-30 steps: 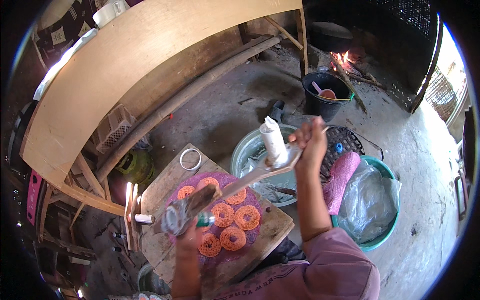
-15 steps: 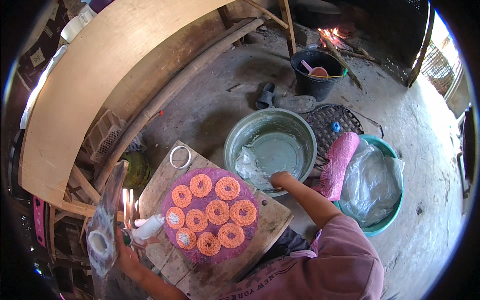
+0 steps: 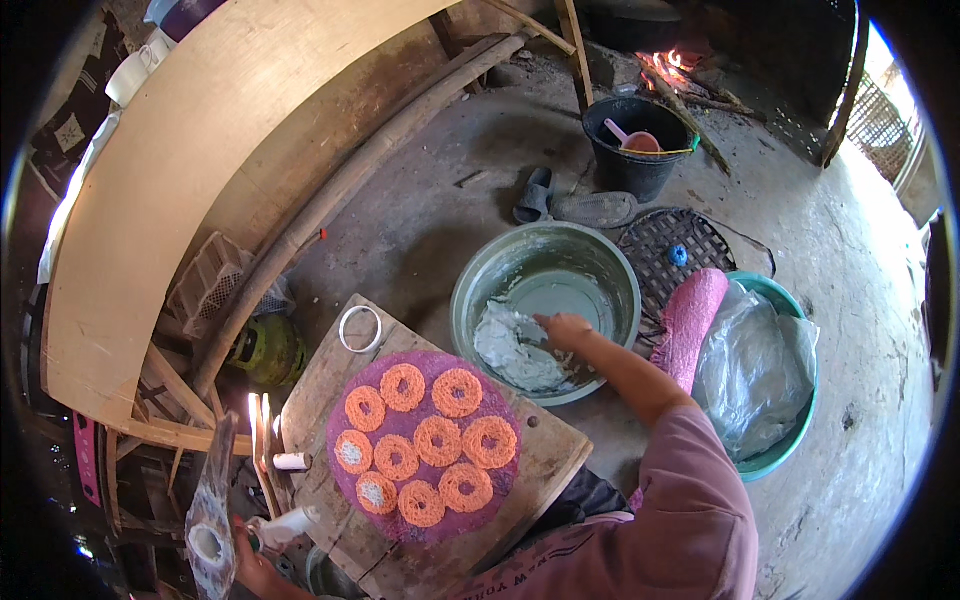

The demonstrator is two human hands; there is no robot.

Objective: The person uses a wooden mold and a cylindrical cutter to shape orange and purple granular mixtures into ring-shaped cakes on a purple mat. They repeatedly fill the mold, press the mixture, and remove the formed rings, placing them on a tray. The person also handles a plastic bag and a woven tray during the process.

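Ten orange rings (image 3: 429, 456) lie at lower centre; lower left, the left hand (image 3: 250, 565) clamps a wooden tool (image 3: 213, 490); the right hand (image 3: 568, 332), grip unclear, reaches into a basin (image 3: 612, 285).

- Press (image 3: 217, 480): matt, smeared wood
- Washbasin (image 3: 622, 290): smooth plastic
- Paste (image 3: 515, 352): moist-looking, lumpy
- Tabletop (image 3: 548, 440): rough wood
- Clear bag (image 3: 755, 370): glossy, crinkled plastic
- Ring-shaped nests (image 3: 424, 446): rough, stringy

Open floor (image 3: 415, 215) separates basin (image 3: 520, 262) and pole (image 3: 355, 170); slippers (image 3: 597, 209) block the far side.
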